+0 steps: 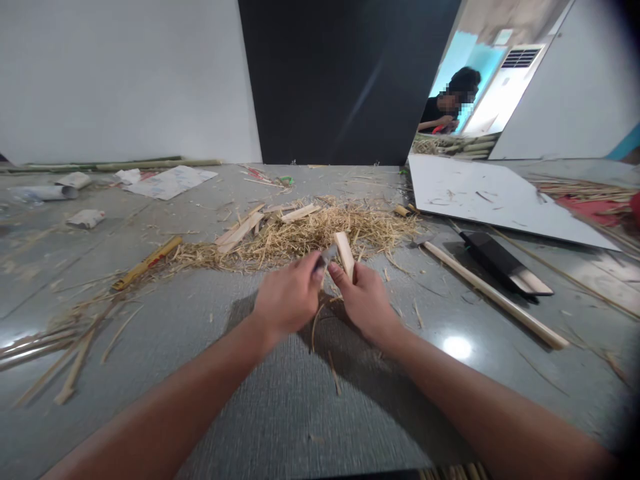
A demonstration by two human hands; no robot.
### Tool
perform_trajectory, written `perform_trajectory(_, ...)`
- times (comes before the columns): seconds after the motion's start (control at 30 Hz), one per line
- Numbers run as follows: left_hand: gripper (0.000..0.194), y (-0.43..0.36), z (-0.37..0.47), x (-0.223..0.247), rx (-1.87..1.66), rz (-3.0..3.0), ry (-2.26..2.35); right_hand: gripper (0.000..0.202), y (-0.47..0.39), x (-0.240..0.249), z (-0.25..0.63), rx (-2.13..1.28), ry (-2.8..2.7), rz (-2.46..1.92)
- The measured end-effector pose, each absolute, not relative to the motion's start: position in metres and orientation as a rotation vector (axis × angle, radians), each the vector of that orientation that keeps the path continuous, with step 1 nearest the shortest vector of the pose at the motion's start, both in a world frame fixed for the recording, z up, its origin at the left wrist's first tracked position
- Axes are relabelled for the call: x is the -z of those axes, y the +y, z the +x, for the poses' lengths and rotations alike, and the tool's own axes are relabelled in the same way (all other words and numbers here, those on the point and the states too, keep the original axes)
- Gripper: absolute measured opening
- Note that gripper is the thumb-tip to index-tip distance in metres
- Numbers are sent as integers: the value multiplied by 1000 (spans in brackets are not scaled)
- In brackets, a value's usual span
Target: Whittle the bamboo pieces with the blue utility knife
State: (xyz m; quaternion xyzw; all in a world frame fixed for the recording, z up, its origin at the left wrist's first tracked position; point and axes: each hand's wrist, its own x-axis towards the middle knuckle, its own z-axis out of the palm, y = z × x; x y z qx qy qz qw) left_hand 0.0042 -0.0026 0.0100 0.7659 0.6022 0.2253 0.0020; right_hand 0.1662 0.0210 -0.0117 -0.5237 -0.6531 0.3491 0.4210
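This looks like a small craft workshop for wood or cane. A thick heap of pale shavings (pixel 370 227) spreads across the grey work surface (pixel 270 413) towards twelve o'clock, cut strips (pixel 77 367) lie at eight, and slender poles (pixel 125 165) run along the wall near ten. At two o'clock another person (pixel 435 110) bends over something red in the hands, behind stacked stalks (pixel 460 145).

White panel (pixel 125 80) — black panel (pixel 340 80) alongside
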Motion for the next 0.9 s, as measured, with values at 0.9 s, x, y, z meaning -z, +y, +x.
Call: perform_trajectory(0.9, 44, -7, -1, -8, -490, 2693, 1566, 29, 21, 18, 170, -1189, -1594, -957)
